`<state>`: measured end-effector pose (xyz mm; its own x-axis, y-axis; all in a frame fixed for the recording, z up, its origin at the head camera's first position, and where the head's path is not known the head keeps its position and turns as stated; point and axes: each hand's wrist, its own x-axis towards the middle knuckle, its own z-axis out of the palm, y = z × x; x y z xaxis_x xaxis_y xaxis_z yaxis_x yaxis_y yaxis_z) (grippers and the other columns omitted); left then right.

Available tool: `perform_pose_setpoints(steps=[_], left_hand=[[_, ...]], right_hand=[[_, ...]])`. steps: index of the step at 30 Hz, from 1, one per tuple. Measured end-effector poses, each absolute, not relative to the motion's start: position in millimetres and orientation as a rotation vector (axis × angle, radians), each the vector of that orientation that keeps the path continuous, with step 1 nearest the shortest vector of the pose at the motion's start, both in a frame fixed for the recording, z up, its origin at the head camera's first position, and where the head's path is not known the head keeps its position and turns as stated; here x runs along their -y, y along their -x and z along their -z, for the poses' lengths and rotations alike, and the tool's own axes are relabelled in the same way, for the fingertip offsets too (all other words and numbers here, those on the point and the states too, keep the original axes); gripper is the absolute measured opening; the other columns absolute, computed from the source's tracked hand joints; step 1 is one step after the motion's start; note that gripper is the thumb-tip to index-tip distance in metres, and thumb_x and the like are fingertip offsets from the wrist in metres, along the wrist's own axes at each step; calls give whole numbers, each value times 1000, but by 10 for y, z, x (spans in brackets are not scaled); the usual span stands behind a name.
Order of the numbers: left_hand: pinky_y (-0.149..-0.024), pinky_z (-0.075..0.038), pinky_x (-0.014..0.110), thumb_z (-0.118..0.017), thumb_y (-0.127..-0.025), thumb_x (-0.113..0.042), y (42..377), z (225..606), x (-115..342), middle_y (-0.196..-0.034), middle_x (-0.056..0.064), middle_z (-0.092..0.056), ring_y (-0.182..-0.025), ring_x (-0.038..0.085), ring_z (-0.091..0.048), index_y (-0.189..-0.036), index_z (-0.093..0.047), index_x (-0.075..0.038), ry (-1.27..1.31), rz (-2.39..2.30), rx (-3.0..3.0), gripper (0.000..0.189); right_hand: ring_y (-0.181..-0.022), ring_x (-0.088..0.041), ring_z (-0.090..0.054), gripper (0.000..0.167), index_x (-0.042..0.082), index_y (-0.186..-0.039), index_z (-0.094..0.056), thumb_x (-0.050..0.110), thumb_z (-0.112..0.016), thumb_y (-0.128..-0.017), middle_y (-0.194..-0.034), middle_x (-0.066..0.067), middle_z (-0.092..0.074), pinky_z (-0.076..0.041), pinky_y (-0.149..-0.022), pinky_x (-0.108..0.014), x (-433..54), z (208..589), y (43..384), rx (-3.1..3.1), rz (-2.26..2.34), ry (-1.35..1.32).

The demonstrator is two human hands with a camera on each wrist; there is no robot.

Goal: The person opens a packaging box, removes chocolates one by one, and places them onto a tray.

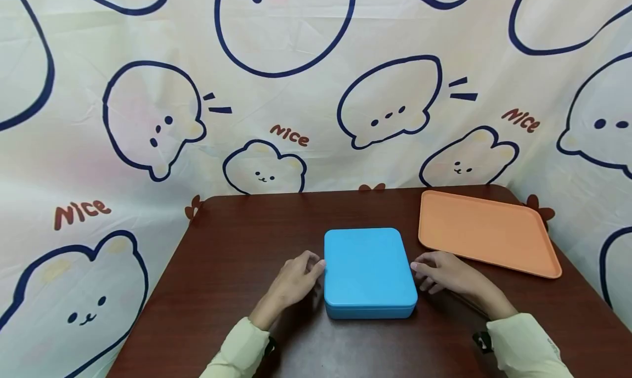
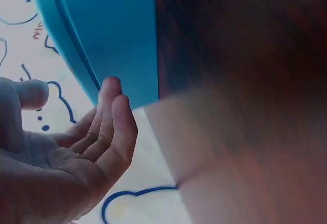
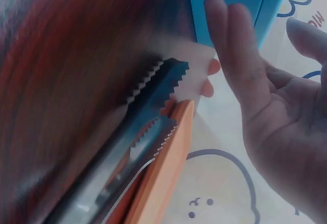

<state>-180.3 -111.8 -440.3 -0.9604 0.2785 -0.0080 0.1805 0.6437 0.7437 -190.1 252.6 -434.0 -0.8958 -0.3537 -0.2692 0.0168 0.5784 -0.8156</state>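
A blue lidded box [image 1: 370, 271] sits flat on the dark wooden table between the two hands. Beside its left wall is the left hand [image 1: 296, 279], fingers loosely bent and thumb close to the lid's edge. In the left wrist view, the fingertips [image 2: 122, 106] overlap the box's side wall [image 2: 117, 40], and the palm holds nothing. On the other side, the right hand [image 1: 446, 274] hovers near the right wall with relaxed fingers and nothing in its grasp. Metal tongs [image 3: 138, 121] with serrated tips lie on the table by the right hand, largely hidden by that arm in the head view.
An orange tray [image 1: 489, 232] lies at the table's back right, just beyond the right hand, with the tongs alongside it. The wooden table [image 1: 237, 230] ends at a cloth backdrop [image 1: 316, 103] printed with cartoon bears, which also runs along both sides.
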Motion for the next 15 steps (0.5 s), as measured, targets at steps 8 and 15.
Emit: perform_pose_setpoints(steps=[8,15], left_hand=[[-67,-60,42,-57,-103,-30,1789,4366,1119,-96,13,-64,-76,25,-69,-122,-57,1,-234,-1492,-2372,37],[-65,-61,44,-57,-103,-22,1767,4381,1099,-99,16,-63,-74,21,-68,-123,-55,5,-158,-1595,-2196,33]], right_hand=[[-87,-27,-72,50,-9,-125,-57,36,-53,-104,-98,-14,-69,-62,-68,-39,-2575,4362,1909,-2163,1369,236],[-91,-27,-73,50,-9,-124,-57,36,-51,-105,-98,-13,-70,-62,-68,-36,-2622,4407,1915,-2054,1424,251]])
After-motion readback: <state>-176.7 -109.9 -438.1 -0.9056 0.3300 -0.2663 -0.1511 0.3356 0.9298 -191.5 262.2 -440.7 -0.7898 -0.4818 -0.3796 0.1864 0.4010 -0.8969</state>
